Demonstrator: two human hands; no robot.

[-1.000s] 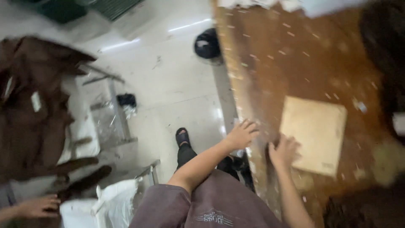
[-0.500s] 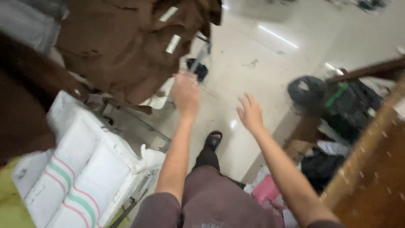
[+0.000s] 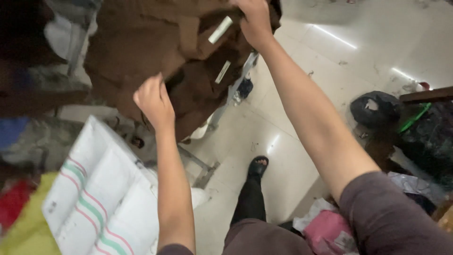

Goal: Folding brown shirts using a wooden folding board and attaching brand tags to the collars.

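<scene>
A heap of dark brown fabric pieces (image 3: 141, 52) with small white labels lies over a metal stand at the upper left. My left hand (image 3: 153, 101) is closed on the lower edge of the brown fabric. My right hand (image 3: 255, 21) reaches up and grips the fabric near its top, beside a white label (image 3: 220, 29). Both arms stretch forward from my body; my leg and black sandal (image 3: 257, 166) show below on the pale floor.
A white woven sack with green and red stripes (image 3: 94, 198) sits at the lower left beside yellow material (image 3: 23, 226). A black bag (image 3: 375, 108) and dark clutter with a green strap lie at the right. Pink cloth (image 3: 328, 231) lies by my right arm.
The view swung from the wooden table to the brown fabric pile. Both hands, open and reaching half a second ago, now grip the fabric.
</scene>
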